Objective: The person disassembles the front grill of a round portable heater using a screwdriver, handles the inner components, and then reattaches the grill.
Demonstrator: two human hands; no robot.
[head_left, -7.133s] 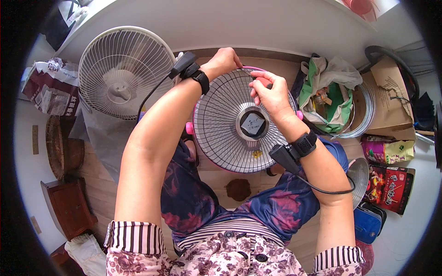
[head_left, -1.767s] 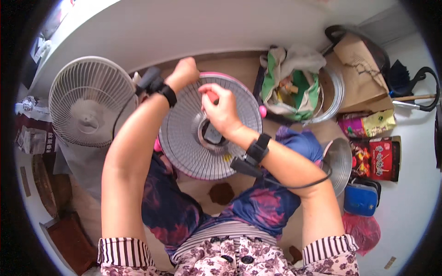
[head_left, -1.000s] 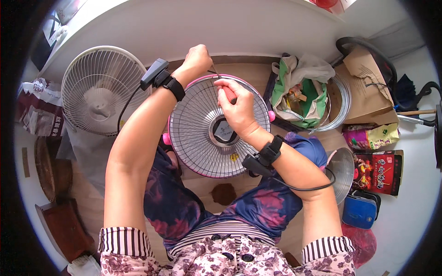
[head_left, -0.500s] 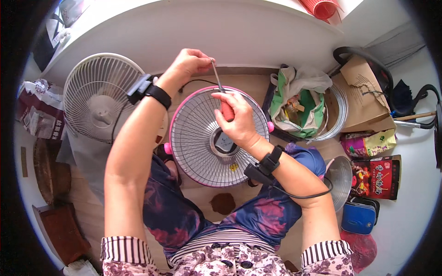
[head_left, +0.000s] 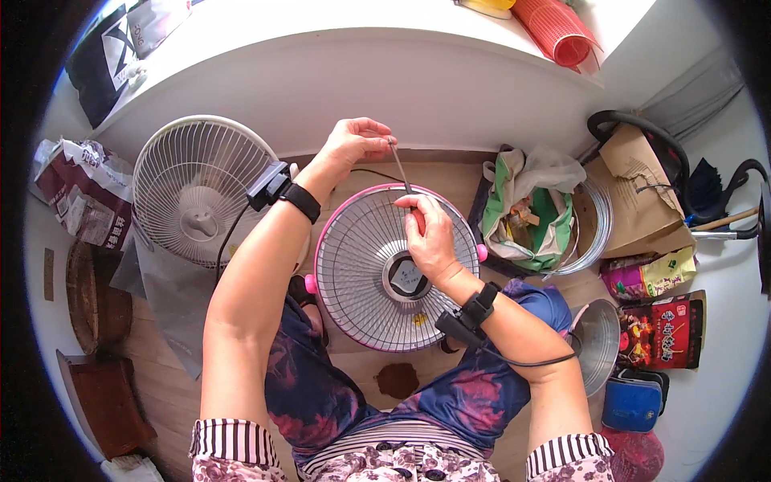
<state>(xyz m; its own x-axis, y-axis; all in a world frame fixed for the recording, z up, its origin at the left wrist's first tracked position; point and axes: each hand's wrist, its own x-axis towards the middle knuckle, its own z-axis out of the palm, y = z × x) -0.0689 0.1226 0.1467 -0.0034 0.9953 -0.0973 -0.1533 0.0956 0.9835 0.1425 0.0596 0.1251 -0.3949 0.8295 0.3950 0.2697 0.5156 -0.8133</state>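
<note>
A screwdriver [head_left: 400, 167] with a red handle is in my right hand [head_left: 434, 241], its thin shaft pointing up and away from me. At the tip, the thumb and fingertips of my left hand [head_left: 357, 142] come together in a pinch; whatever small thing they hold there is too small to make out. Below both hands stands a round, pink-rimmed fan-shaped appliance [head_left: 361, 257] with a wire grille, between my legs. My right hand is over the upper part of its grille, while my left is beyond its far rim.
To the left stands a white fan [head_left: 201, 193]. At the right are a green-and-white bag [head_left: 546, 233], a wire coil [head_left: 601, 213], a cardboard box [head_left: 634, 193], a metal basin [head_left: 598, 345] and a blue case [head_left: 633, 403]. A red mesh roll [head_left: 558, 32] lies on the far ledge.
The whole view has shifted, so things appear lower and slightly further right. My left fingers look straighter at the screwdriver's tip. The right hand keeps its grip on the handle.
</note>
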